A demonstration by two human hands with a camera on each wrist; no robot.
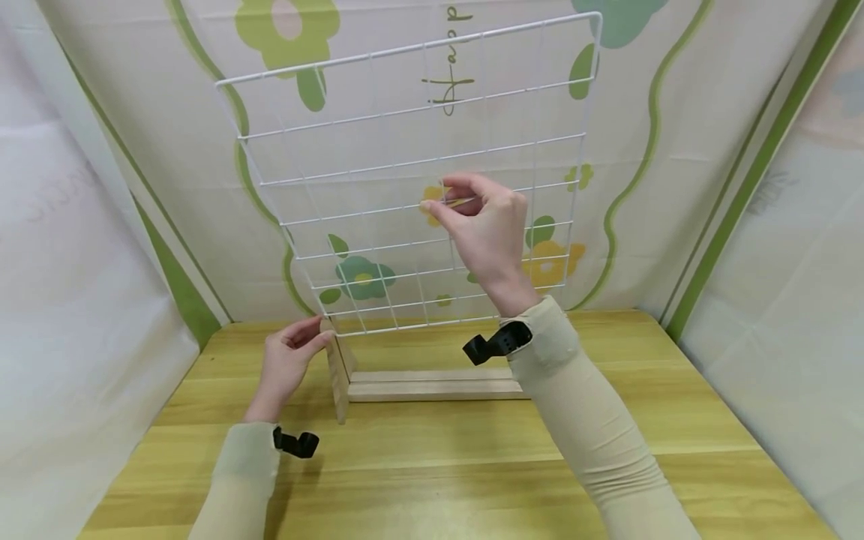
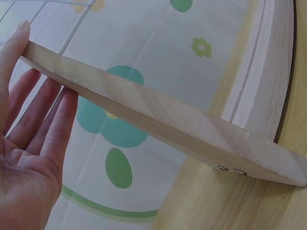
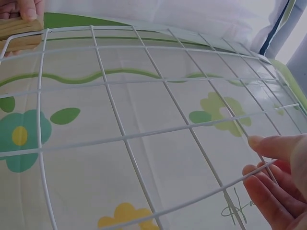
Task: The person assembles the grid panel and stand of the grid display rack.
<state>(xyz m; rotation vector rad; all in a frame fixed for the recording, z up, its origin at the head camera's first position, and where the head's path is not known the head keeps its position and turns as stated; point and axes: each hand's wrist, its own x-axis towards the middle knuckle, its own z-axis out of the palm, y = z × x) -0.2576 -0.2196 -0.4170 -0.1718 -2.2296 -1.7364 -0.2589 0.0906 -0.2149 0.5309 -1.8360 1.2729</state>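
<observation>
White wire grid panel (image 1: pixel 364 211) tilts above the wooden stand (image 1: pixel 432 391), its lower left corner by the top of the stand's left upright (image 1: pixel 338 379); I can't tell if they touch. On my feed, right hand (image 1: pixel 490 225) is narrow, thumb and fingers pinching a grid wire, up above the stand. Left hand (image 1: pixel 286 363), also narrow, grips the upright's upper end at the stand's left, thumb over, fingers under. I get two metal fasteners (image 2: pixel 240 172) low on that upright, left wrist view. Wood-grain table (image 1: pixel 432 465) under the stand, flower-print cloth (image 1: pixel 621 97) behind it, black wrist mount (image 1: pixel 496 345) on each pale sleeve (image 1: pixel 592 420).
</observation>
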